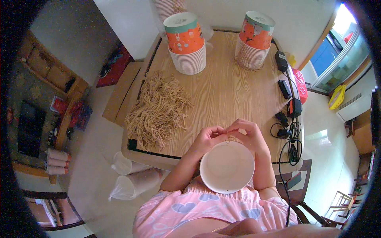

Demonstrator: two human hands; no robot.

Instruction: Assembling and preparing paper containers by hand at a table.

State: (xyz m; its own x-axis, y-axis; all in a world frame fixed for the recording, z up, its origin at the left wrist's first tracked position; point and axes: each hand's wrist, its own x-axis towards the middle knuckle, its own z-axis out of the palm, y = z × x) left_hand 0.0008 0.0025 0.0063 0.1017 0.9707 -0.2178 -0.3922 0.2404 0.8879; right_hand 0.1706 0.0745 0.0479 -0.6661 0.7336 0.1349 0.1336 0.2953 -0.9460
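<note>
A white paper bucket (227, 168) is tilted at the table's near edge, close to my body, its open mouth toward me. Just beyond its far rim, my left hand (209, 139) and my right hand (249, 134) meet with fingertips pinched together. A short curl of tan cord (230, 139) shows between them, against the bucket's rim; where its ends run is hidden by my fingers. To the left of my hands lies a loose heap of the same tan cords (160, 109) on the wooden table (220, 95).
Two upside-down stacks of orange and green paper buckets, the left stack (186, 43) and the right stack (256, 39), stand at the far side. Black adapters and coiled cables (293, 137) line the right edge. Bagged cups (137, 182) lie on the floor at left.
</note>
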